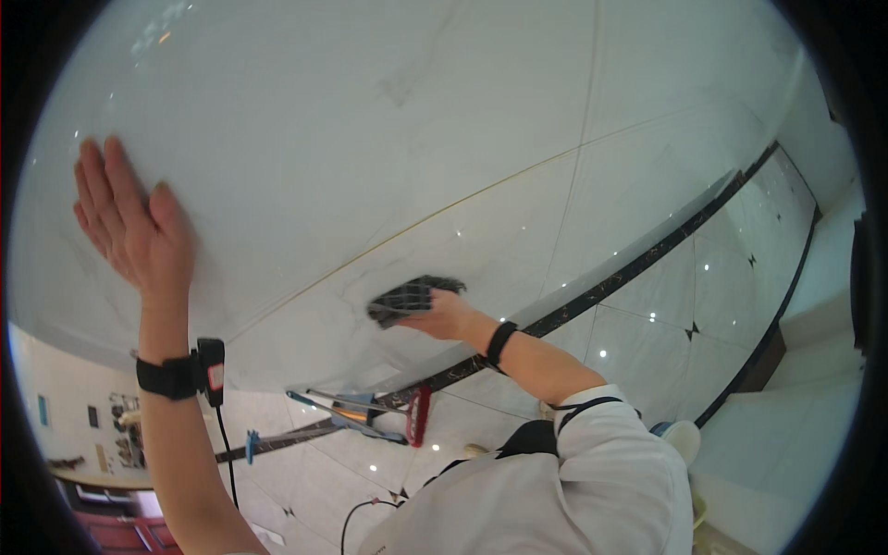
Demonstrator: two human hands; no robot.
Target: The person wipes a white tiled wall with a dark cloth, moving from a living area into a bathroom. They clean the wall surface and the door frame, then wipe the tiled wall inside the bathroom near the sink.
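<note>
My right hand [446, 314] grips a dark grey checked cloth [406, 300], folded into a wad, against the glossy white marbled wall tile [479, 250]. The cloth is just below a thin gold-coloured joint line that slants across the wall. Higher up, at the far left, my left hand [135, 225] has its fingers pointing up and its thumb apart. It holds nothing and is at the wall; whether the palm presses on it, I cannot tell. Each wrist wears a black strap, and a small device [211, 372] with a cable sits on the left one.
On the pale tiled floor [638, 347] lie a dustpan [354, 414] and a red-headed broom [418, 417]. A dark border strip [596, 295] runs along the floor by the wall. A white round container [678, 442] stands beside me at right. Below left is a red door [121, 534].
</note>
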